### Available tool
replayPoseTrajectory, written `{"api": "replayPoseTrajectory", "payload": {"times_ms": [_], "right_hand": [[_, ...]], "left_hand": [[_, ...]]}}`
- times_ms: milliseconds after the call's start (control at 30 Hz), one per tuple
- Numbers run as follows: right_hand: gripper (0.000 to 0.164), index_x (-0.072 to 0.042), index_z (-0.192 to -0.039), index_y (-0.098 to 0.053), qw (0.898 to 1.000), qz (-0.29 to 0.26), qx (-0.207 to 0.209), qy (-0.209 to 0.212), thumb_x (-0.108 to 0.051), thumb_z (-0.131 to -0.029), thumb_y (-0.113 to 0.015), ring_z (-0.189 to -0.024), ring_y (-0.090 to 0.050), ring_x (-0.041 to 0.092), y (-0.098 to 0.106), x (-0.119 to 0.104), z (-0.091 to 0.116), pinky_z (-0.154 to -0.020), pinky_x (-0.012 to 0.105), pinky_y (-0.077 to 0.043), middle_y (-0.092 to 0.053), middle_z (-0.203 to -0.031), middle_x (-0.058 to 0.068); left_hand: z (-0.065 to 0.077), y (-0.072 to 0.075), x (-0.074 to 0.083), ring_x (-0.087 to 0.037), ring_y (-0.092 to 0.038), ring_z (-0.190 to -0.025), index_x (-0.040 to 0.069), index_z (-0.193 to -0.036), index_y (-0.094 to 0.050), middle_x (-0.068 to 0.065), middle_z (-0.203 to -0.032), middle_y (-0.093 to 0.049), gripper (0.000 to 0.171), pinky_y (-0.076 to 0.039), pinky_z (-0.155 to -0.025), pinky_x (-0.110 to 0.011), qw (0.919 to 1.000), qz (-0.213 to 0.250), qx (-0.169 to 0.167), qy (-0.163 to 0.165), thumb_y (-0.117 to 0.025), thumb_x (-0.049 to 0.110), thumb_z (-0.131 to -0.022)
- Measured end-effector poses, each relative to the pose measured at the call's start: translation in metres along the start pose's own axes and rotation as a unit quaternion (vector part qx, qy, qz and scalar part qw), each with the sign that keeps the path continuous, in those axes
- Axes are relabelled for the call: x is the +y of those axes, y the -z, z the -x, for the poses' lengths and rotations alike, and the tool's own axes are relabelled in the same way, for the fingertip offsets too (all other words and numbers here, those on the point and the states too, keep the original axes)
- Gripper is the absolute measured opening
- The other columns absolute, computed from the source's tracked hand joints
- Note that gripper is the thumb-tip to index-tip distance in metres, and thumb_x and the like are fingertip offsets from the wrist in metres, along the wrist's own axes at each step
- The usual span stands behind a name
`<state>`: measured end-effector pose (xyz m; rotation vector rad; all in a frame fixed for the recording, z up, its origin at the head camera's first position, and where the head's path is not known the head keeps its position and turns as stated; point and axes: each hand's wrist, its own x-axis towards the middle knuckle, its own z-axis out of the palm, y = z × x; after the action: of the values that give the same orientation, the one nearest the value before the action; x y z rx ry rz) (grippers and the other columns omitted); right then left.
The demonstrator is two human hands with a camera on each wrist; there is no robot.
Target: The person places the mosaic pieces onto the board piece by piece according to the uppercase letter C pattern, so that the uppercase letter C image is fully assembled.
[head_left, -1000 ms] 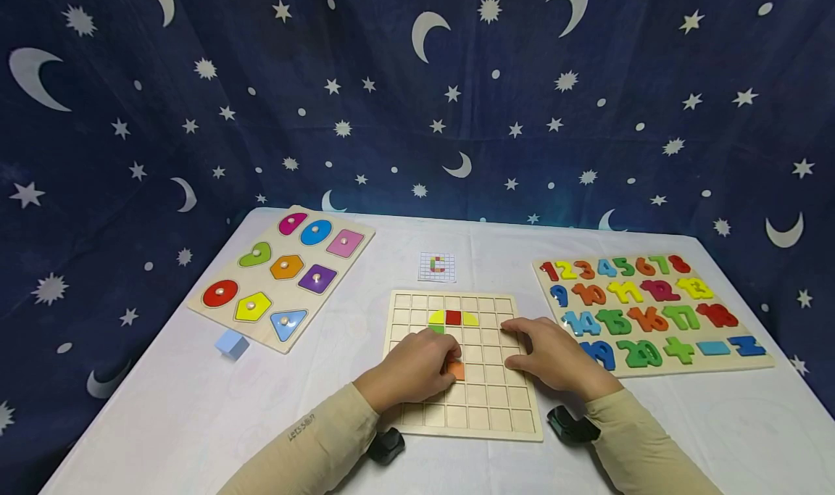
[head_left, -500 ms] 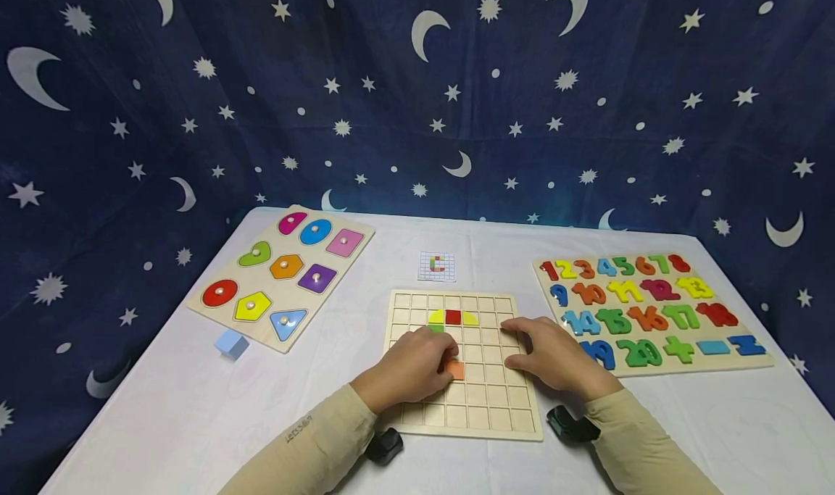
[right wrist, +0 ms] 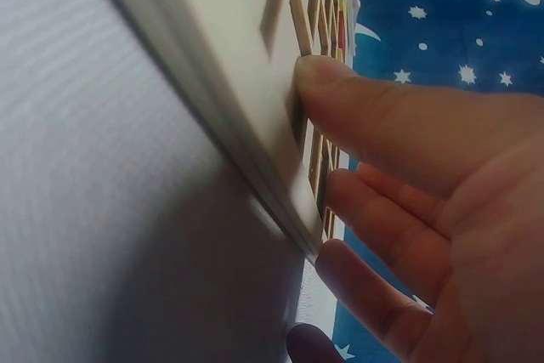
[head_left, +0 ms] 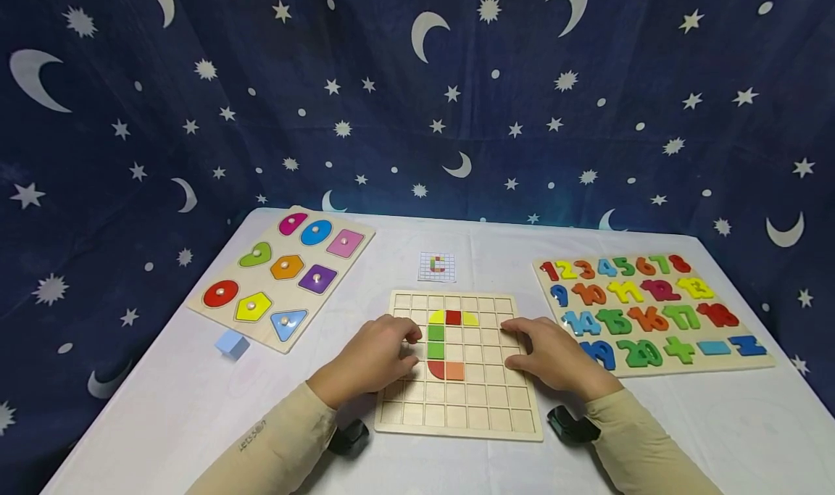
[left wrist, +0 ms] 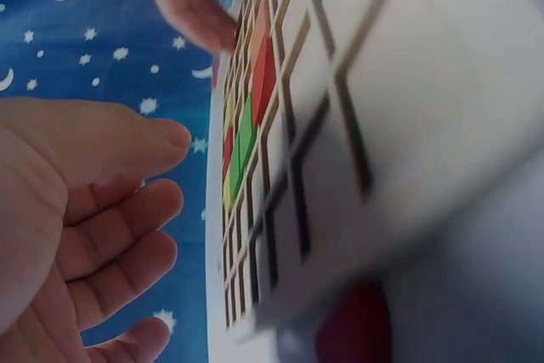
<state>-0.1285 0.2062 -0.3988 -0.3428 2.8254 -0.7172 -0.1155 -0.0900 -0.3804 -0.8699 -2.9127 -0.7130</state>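
Note:
A wooden grid board lies on the table between the two hands. On it, coloured tiles form a hooked column: a red square between two yellow rounded tiles, green squares below, then a red rounded tile beside an orange square. My left hand hovers over the board's left edge, fingers loosely bent and holding nothing, as the left wrist view also shows. My right hand rests at the right edge, thumb and fingertips touching the board in the right wrist view.
A small card with a gridded pattern lies behind the board. At left are a knobbed shape puzzle and a light blue block. A number puzzle lies on the right, close to my right hand.
My left hand has moved left, off the tiles, uncovering the lower green square and the red rounded tile beside the orange one. My right hand stays where it was.

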Motion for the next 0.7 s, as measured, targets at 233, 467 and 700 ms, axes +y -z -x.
{"api": "replayPoseTrajectory", "payload": {"times_ms": [233,467,700], "right_hand": [[0.058,-0.008,-0.136,-0.061,1.000,0.001,-0.002,0.002,-0.024,-0.084,-0.081,-0.118,-0.053,0.031,0.000,0.001,0.001,-0.100,0.054,-0.043,-0.061,-0.128,0.011],[0.059,-0.009,-0.136,-0.061,1.000,0.001,-0.004,-0.004,-0.025,-0.084,-0.082,-0.119,-0.052,0.032,0.000,-0.001,0.001,-0.100,0.055,-0.042,-0.060,-0.128,0.011],[0.058,-0.009,-0.136,-0.061,1.000,0.001,-0.003,-0.005,-0.024,-0.084,-0.082,-0.119,-0.053,0.032,0.000,-0.001,0.001,-0.101,0.055,-0.042,-0.060,-0.129,0.011]], "left_hand": [[0.012,0.009,-0.014,-0.017,-0.053,-0.083,0.005,-0.102,-0.067,-0.001,-0.093,-0.065,0.026,-0.048,-0.078,-0.039,0.9991,0.019,0.010,0.037,-0.081,0.010,-0.082],[0.019,0.013,-0.022,-0.016,-0.053,-0.086,0.006,-0.104,-0.067,0.000,-0.096,-0.065,0.026,-0.049,-0.080,-0.038,0.9974,0.028,0.006,0.066,-0.080,0.011,-0.082],[0.025,0.014,-0.028,-0.021,-0.058,-0.093,0.007,-0.105,-0.067,-0.001,-0.098,-0.065,0.027,-0.051,-0.086,-0.041,0.9950,0.047,0.002,0.088,-0.080,0.009,-0.082]]}}
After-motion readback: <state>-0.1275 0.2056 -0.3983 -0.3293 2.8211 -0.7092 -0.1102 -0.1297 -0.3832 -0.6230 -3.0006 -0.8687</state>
